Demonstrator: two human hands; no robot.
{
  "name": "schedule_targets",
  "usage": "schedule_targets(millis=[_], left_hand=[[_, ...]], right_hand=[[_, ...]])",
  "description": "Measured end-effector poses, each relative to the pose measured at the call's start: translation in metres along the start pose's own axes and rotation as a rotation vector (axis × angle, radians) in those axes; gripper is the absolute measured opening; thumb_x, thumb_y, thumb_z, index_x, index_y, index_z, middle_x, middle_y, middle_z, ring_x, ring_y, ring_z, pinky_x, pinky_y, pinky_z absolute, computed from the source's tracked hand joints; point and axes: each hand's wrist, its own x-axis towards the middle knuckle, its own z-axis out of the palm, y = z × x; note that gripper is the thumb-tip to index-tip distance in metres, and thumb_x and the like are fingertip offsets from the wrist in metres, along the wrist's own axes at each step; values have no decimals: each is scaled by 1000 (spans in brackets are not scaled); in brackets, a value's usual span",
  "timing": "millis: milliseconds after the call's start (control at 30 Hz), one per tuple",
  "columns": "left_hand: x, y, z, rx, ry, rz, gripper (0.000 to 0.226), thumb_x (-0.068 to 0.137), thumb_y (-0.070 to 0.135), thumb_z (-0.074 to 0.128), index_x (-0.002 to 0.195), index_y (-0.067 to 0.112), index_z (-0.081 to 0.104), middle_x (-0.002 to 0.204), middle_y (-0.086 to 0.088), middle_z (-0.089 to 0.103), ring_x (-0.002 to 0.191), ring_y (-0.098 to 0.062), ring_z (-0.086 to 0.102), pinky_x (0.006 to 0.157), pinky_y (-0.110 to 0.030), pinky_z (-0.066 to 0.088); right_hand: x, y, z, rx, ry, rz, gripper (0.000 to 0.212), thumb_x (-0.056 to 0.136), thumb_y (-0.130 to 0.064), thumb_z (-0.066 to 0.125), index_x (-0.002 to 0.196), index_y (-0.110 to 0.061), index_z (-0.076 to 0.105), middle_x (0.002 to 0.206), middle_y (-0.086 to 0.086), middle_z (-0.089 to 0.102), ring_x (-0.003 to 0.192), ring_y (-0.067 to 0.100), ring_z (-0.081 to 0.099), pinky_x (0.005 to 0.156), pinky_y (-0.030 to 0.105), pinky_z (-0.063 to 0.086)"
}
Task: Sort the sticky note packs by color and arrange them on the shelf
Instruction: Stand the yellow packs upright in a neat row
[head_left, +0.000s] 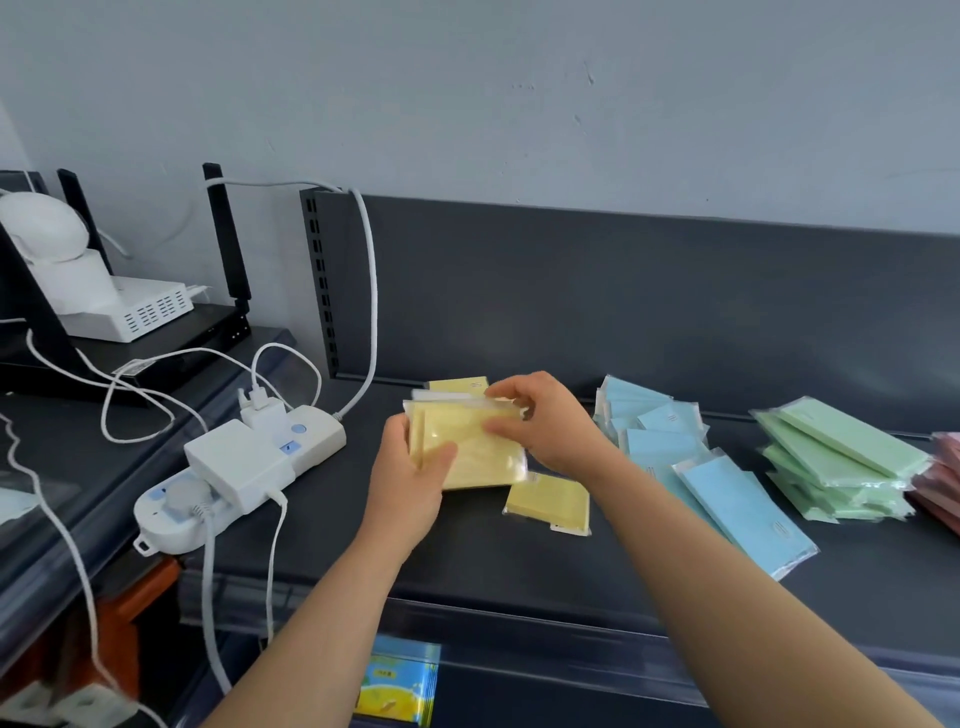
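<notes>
The left hand and the right hand both hold the yellow stack, several packs in glossy wrap, just above the shelf in its left part. The left hand grips the near left side with the thumb on top. The right hand pinches the far right side, with the fingers curled over the edge.

1 loose yellow pack lies on the shelf just beside the stack, toward the front edge. 1 more, the rear yellow pack, shows behind the stack, toward the back wall. The blue packs lie in a loose pile to the right, then come the green packs, and the pink packs are at the right side.

The packs in the stack do not look aligned, and the wrap seems slippery. I think 1 pack could slide out while the stack is squared, and it could go over the front edge.

The right forearm passes close to the blue pile, so it may push a blue pack among the yellow ones and mix the colours.

The power strip with its cables sits near, at the left edge. A stack set down too far left could hit the plugs or rest on a cable and lean.
</notes>
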Motion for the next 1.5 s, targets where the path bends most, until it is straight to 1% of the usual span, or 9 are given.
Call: schedule_targets(millis=[167, 333, 600, 733, 833, 967, 1133, 1300, 1500], left_hand=[[5, 2, -9, -89, 269, -71, 15, 99, 16, 46, 112, 20, 41, 103, 5, 54, 84, -5, 51, 67, -28, 40], [9, -1, -5, -31, 295, -133, 16, 102, 20, 40, 116, 16, 36, 104, 0, 50, 81, -11, 49, 63, -28, 37], [10, -4, -5, -48, 236, -154, 13, 101, 18, 43, 113, 19, 37, 94, 12, 49, 81, -2, 48, 61, -20, 35], [8, -4, 0, -49, 206, -125, 14, 100, 16, 44, 114, 17, 41, 100, 11, 53, 85, 0, 50, 64, -19, 38], [5, -1, 1, -54, 211, -74, 14, 100, 17, 44, 114, 15, 44, 101, 10, 54, 86, 0, 51, 65, -18, 39], [1, 3, -1, -83, 218, -19, 12, 100, 16, 44, 112, 17, 43, 101, 12, 53, 87, 1, 51, 66, -17, 38], [-2, 5, -2, -94, 220, -9, 13, 101, 19, 44, 114, 16, 41, 101, 9, 52, 87, -2, 52, 64, -16, 38], [-1, 3, -1, -95, 213, -25, 13, 101, 19, 44, 114, 15, 42, 98, 12, 51, 86, -1, 51, 65, -19, 38], [1, 6, 0, -83, 178, -44, 11, 101, 19, 44, 112, 18, 41, 96, 11, 50, 83, -1, 49, 64, -19, 38]], right_hand=[[26, 22, -2, -97, 48, 185, 41, 97, -14, 52, 138, -12, 49, 134, 6, 55, 120, 20, 53, 97, 27, 42], [41, 28, 7, -141, -101, 249, 56, 96, -18, 54, 148, -13, 34, 148, 6, 41, 130, 24, 45, 100, 28, 38], [47, 30, -1, -96, -201, 336, 69, 75, -23, 81, 135, -16, 47, 132, 2, 52, 115, 20, 53, 94, 30, 43], [36, 26, -15, -85, -253, 299, 65, 72, -16, 81, 130, -20, 51, 125, 2, 55, 96, 17, 62, 92, 36, 53], [25, 18, -24, -136, -297, 245, 63, 77, -10, 74, 135, -20, 49, 122, 1, 55, 91, 15, 62, 86, 29, 50], [14, 15, -35, -140, -176, 147, 53, 79, -1, 68, 126, -25, 58, 119, -5, 57, 102, 16, 57, 83, 27, 46], [5, 19, -47, -89, 43, 159, 41, 84, -1, 62, 119, -23, 60, 105, 3, 62, 88, 26, 63, 76, 38, 54], [-4, 30, -55, -82, 90, 250, 29, 93, -9, 52, 120, -19, 53, 86, -3, 54, 69, 13, 52, 55, 24, 40], [-13, 30, -63, -145, 226, 256, 24, 96, -13, 40, 116, -14, 55, 77, -4, 51, 59, 9, 46, 47, 19, 33]])
